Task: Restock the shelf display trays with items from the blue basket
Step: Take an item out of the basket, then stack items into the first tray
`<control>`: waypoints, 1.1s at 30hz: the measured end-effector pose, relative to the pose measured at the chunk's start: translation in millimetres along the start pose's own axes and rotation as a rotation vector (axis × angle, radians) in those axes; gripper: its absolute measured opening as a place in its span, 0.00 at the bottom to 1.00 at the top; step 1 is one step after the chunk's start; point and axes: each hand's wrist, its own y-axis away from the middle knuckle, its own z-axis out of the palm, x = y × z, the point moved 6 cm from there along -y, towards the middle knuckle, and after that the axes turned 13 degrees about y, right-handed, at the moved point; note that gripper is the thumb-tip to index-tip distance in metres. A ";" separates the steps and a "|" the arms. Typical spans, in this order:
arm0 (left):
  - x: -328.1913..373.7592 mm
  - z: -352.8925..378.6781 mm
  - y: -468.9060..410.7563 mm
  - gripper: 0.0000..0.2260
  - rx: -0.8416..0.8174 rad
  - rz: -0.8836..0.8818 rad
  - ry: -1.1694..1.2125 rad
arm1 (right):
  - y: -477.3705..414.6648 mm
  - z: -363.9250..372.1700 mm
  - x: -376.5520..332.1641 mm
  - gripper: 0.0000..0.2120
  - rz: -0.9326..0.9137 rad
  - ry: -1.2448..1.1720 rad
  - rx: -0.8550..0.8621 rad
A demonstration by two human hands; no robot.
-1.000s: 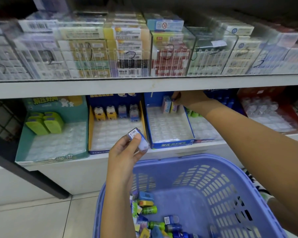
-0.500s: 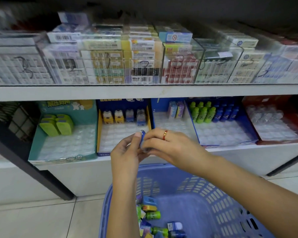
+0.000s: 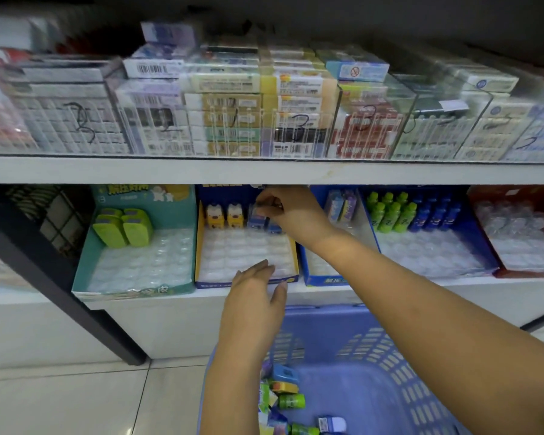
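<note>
The blue basket (image 3: 374, 356) sits low in front of me with several small items (image 3: 288, 400) in its bottom. My right hand (image 3: 291, 211) reaches under the shelf to the back row of the yellow-edged blue tray (image 3: 247, 279) and pinches a small blue item (image 3: 258, 216) beside two yellow ones (image 3: 225, 215). My left hand (image 3: 255, 298) hovers above the basket by that tray's front edge, fingers straight and holding nothing.
A green tray (image 3: 132, 287) with green items stands to the left. To the right are a blue tray (image 3: 324, 279), a tray of green and blue bottles (image 3: 412, 215) and a red tray (image 3: 515, 271). The upper shelf (image 3: 264, 172) overhangs with stacked boxes. A dark post (image 3: 60, 277) slants at left.
The small blue item passed from my left hand to my right. My right hand carried it up to the tray's back row. My left hand let go and opened.
</note>
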 end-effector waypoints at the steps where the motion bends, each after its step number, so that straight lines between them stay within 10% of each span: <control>1: -0.3 -0.3 0.1 0.19 -0.004 0.003 0.008 | -0.8 2.9 0.0 0.11 -0.010 0.030 -0.011; 14: 12.4 -14.2 8.3 0.14 0.102 0.128 0.132 | 0.4 5.3 -19.9 0.13 -0.174 0.528 -0.013; 20: 5.8 3.9 17.6 0.12 -0.029 0.047 0.079 | 109.4 -17.7 7.9 0.09 -0.126 0.093 0.116; 27: -67.8 119.9 59.4 0.10 -0.708 -0.306 -0.373 | 252.2 99.7 121.4 0.16 0.209 0.183 -0.768; 33: -145.3 153.9 104.0 0.21 -0.773 -0.499 -0.608 | 291.5 168.8 142.9 0.17 0.257 0.085 -1.026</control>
